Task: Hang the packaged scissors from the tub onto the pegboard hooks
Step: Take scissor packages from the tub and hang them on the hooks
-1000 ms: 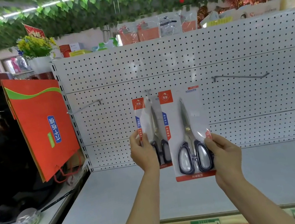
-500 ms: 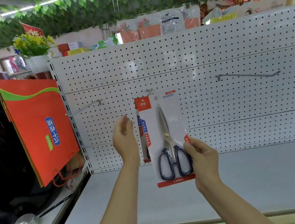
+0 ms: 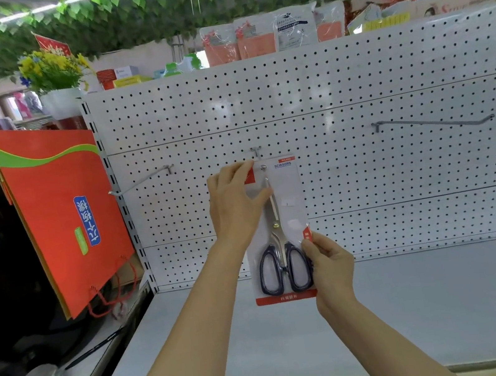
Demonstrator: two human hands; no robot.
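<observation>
The left hand (image 3: 236, 204) is pinching the top left corner of the packaged scissors (image 3: 278, 232), just beside the middle pegboard hook (image 3: 256, 151). Below it, the right hand (image 3: 329, 261) is gripping the pack's lower right edge.

My left hand (image 3: 236, 204) has moved onto the scissors pack's (image 3: 280, 231) top corner, now at the hook (image 3: 264, 168).
</observation>
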